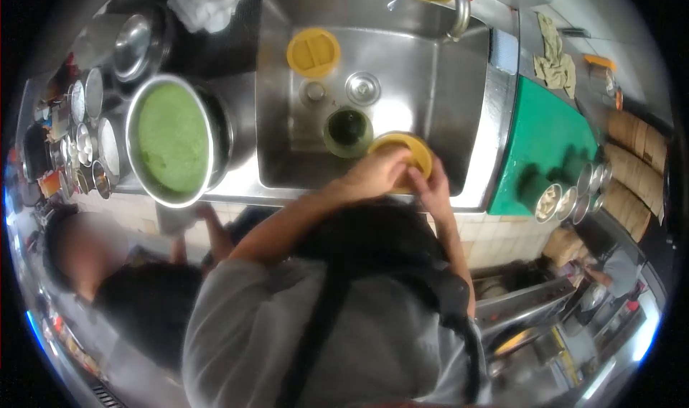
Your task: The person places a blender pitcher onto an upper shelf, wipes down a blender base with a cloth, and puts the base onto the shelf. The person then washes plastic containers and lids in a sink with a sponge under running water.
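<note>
Over the near right part of the steel sink (445, 85), a round yellow piece (422, 152), perhaps a lid, is tilted in my hands. My right hand (435, 189) grips its right rim, fingers at the edge. My left hand (379, 172) lies across its near left part, fingers closed against it; whether they hold anything else is hidden. Just left of it, a greenish, see-through round container (334, 144) with a dark inside stands on the sink floor. Farther back lies a yellow lid (313, 52) with a raised bar across it, near the drain (363, 88).
Left of the sink stands a large metal pot (206, 146) of green liquid. A green cutting board (538, 135) at right carries several metal containers (548, 201). The tap (460, 10) arches over the sink's back. Another person (151, 300) is close on my left.
</note>
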The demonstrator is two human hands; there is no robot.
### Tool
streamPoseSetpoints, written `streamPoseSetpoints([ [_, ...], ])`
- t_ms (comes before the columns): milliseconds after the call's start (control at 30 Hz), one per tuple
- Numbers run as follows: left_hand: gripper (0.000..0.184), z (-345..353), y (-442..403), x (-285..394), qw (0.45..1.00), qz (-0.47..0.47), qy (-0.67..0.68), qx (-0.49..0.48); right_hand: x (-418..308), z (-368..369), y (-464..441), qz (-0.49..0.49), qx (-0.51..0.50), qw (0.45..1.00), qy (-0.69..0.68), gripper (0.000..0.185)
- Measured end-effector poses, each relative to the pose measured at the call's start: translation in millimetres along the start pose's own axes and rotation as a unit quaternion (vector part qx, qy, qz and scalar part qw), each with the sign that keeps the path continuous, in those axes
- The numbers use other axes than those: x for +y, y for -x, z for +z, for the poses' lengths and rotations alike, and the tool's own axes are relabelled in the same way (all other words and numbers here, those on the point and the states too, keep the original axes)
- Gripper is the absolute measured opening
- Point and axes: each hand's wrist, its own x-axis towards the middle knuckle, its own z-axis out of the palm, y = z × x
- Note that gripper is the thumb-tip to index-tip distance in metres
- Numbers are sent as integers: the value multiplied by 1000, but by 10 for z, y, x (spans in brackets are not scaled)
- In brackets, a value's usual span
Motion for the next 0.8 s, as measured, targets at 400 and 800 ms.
streamPoseSetpoints([
  [400,43,-734,463,-1047,827,-313,-454,-104,595,-637,448,-45,221,973,57,35],
  [800,45,-822,-41,-1229,859,-244,-371,-254,793,-496,399,-25,222,947,230,45],
])
